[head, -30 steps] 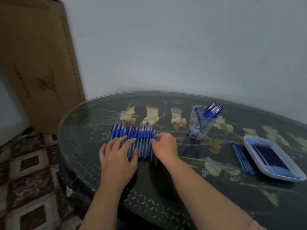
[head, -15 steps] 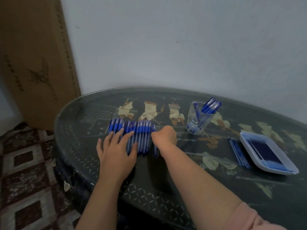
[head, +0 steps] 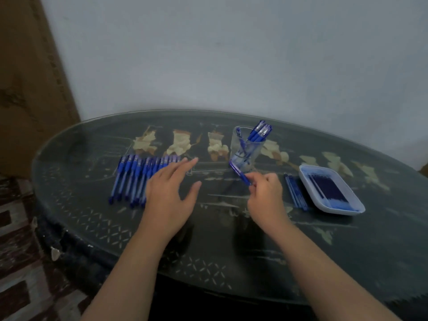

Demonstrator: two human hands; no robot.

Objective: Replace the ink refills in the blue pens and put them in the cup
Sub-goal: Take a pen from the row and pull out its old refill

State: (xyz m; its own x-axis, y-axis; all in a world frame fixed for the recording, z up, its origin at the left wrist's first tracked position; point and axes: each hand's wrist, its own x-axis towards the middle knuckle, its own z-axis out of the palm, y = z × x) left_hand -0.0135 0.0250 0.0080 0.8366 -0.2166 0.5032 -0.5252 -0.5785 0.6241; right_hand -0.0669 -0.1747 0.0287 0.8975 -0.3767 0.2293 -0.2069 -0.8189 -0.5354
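Toward table's far edge, cup holds few pens; long row remains. Right hand pinches one pen; left hand spread flat.

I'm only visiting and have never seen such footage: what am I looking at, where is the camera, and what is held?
No machine here: a person works with bare hands, filmed by one camera worn on the head, looking down. On the table lie a row of pens, a clear cup with pens inside, a tray of refills and loose refills beside it. The right hand pinches one pen near the cup; the left hand is open by the row.
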